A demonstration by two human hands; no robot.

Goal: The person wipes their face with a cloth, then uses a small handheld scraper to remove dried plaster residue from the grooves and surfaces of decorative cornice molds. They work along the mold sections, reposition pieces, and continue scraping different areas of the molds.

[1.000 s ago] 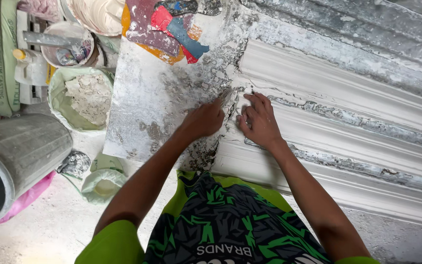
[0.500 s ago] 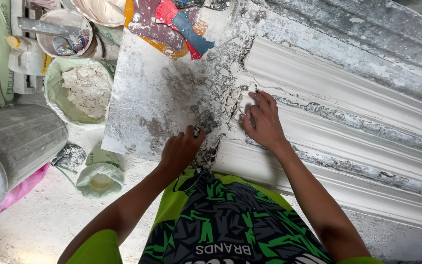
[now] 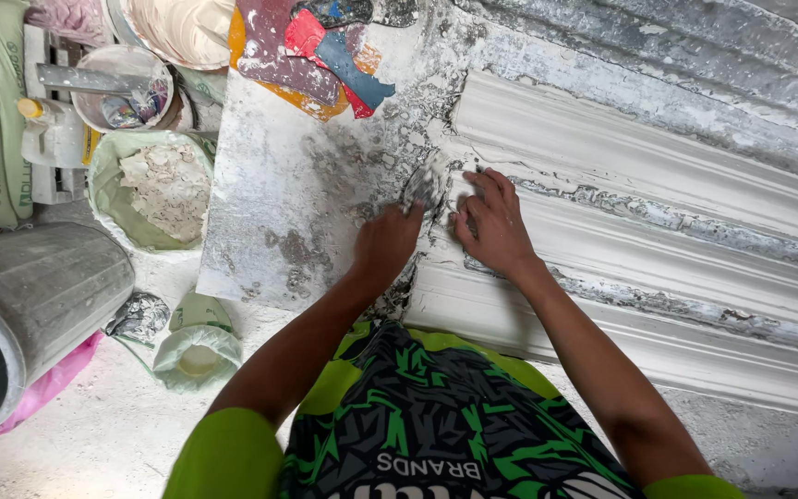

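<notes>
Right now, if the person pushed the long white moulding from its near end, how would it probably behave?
The white plaster moulding looks stiff, not floppy: its ridges run straight. It is probably heavy and would slide rather than roll, since it lies flat on the table. It seems brittle; the end by the right hand is already crumbled.

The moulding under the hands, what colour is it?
White, with grey crusted streaks along the moulding; the head view shows it.

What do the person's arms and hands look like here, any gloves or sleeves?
Both hands, left hand and right hand, are bare: no gloves, rings or watch visible. Forearms are uncovered. Short bright-green sleeves end near the shoulders, on a black shirt with a green jagged pattern.
</notes>
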